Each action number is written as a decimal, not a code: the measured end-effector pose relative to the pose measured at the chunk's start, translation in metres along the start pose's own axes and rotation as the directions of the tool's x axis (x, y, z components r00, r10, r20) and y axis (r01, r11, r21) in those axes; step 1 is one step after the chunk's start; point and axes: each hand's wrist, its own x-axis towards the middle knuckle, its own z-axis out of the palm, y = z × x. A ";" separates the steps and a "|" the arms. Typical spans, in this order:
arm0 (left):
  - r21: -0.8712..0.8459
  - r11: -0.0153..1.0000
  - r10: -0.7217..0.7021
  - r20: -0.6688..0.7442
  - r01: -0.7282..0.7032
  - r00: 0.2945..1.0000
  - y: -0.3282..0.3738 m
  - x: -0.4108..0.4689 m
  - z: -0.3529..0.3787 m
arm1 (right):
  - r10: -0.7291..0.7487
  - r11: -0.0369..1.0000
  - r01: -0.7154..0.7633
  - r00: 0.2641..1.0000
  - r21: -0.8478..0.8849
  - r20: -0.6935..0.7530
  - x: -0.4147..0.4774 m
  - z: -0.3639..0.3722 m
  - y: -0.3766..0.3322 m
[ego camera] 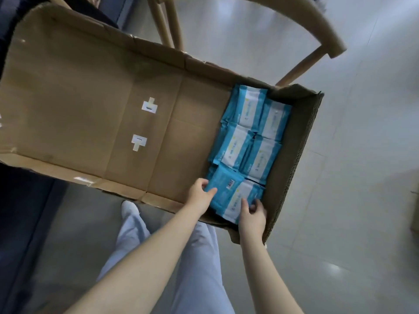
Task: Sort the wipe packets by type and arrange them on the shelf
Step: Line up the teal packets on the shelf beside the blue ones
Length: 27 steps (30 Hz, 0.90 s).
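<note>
Several blue and white wipe packets (251, 130) lie stacked in rows at the right end of a large cardboard box (95, 105). My left hand (200, 196) grips the left edge of the nearest packet (224, 186), which lies face down with its barcode up. My right hand (252, 215) holds the near edge of the neighbouring white-faced packet (246, 196), fingers curled over it. Both hands are inside the box at its near right corner.
The box rests on a wooden chair (326, 32) whose curved back shows at the top. Grey tiled floor (351, 177) lies to the right. My legs in pale trousers (199, 257) stand below the box. Dark furniture (20, 211) is at the left.
</note>
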 end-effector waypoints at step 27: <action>-0.895 -0.082 0.068 -0.443 -0.438 0.894 -0.140 -0.344 -0.369 | -0.546 0.837 0.300 0.434 0.457 0.716 -0.415 0.095 -0.161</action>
